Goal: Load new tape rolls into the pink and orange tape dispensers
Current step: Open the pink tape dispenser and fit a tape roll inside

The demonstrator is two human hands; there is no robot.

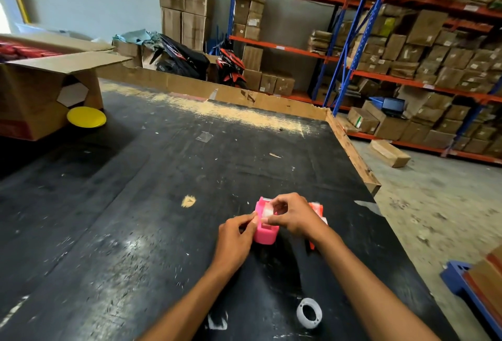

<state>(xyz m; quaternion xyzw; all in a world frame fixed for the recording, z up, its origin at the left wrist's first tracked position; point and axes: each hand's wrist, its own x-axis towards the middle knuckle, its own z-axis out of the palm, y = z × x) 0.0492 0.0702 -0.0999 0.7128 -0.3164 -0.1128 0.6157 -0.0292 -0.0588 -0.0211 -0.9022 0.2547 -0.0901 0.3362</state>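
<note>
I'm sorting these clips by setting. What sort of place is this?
Most likely a warehouse or packing area: steel racking stacked with cardboard boxes, more cartons piled against the wall, and a large black worktable.

A pink tape dispenser is standing upright on the black table, sitting between the two hands, with a clear tape roll showing in its open top. An orange tape dispenser is standing just behind the right hand, mostly hidden. A whitish tape roll is lying flat nearer the person, between the forearms.
</note>
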